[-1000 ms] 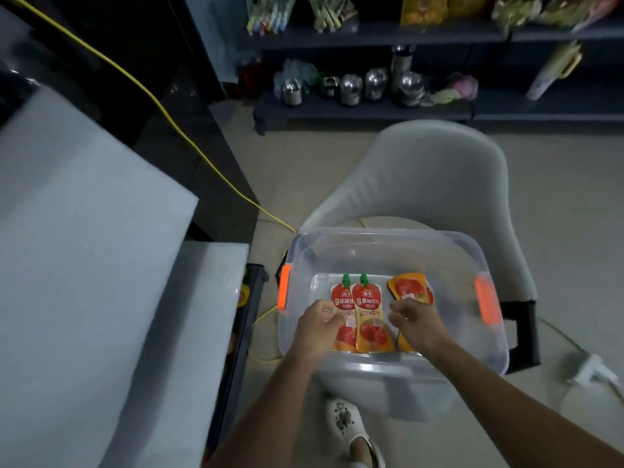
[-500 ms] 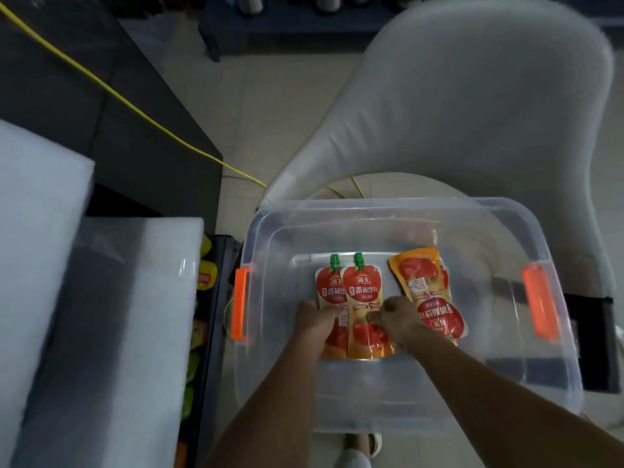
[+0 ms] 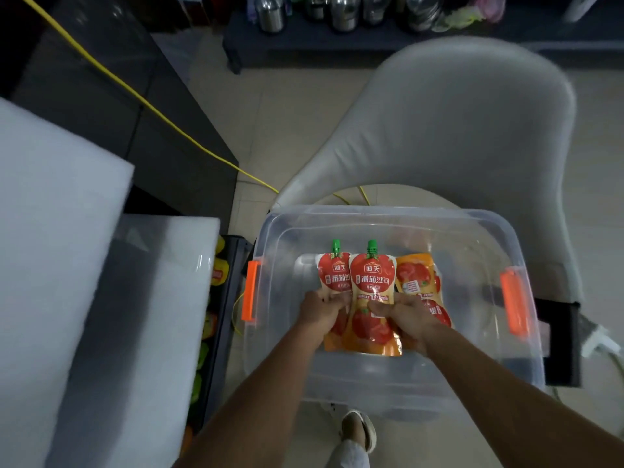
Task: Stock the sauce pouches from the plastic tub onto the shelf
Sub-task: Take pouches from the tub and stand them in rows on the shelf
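Note:
A clear plastic tub with orange latches sits on a white chair. Inside it, my left hand grips a red-and-orange tomato sauce pouch with a green cap. My right hand pinches a second pouch of the same kind, which overlaps the first. Both pouches are tilted up off the tub floor. Two more orange pouches lie flat at the right, partly under my right hand.
White foam blocks cover the shelf unit at the left, with yellow and orange goods showing below its edge. A yellow cable crosses the floor. Steel cups stand on a low dark shelf at the back. My foot is beneath the tub.
Both hands have closed on the two green-capped pouches and raised them off the tub floor. My head has come lower and closer to the tub.

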`<state>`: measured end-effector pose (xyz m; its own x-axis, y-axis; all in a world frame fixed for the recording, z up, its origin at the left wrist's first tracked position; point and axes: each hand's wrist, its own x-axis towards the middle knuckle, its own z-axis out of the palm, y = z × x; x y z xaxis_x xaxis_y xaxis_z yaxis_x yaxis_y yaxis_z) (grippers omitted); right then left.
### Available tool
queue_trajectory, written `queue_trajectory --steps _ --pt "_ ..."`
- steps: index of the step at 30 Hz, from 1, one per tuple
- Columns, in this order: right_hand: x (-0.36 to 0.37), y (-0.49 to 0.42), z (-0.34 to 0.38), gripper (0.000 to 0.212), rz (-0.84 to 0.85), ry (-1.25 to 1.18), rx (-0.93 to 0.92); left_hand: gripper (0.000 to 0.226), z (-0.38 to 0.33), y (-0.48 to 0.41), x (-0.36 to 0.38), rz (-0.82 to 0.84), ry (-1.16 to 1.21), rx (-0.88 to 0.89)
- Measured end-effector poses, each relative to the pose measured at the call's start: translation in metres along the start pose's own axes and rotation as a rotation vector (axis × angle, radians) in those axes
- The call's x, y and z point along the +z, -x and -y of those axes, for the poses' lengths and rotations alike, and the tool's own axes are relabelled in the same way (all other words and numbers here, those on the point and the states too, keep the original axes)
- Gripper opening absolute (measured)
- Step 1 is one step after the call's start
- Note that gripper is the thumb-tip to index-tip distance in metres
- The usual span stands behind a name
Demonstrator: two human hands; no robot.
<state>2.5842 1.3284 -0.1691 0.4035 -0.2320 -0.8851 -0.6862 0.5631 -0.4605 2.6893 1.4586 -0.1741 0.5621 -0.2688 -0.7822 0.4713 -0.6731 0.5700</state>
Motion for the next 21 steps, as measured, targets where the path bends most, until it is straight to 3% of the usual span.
queue_trajectory --steps 5,11,21 --pt "-0.009 0.049 0.015 0.023 0.030 0.017 -0.133 0.026 -0.023 0.063 -0.002 -0.089 -0.019 0.186" --pt "-0.015 0.131 0.021 0.026 0.154 0.034 -0.257 0.014 -0.030 0.160 -0.008 -0.131 0.198 0.261" --pt "0.005 0.289 0.002 0.034 0.375 0.295 -0.470 0.007 0.012 0.345 -0.031 -0.251 0.484 0.401"
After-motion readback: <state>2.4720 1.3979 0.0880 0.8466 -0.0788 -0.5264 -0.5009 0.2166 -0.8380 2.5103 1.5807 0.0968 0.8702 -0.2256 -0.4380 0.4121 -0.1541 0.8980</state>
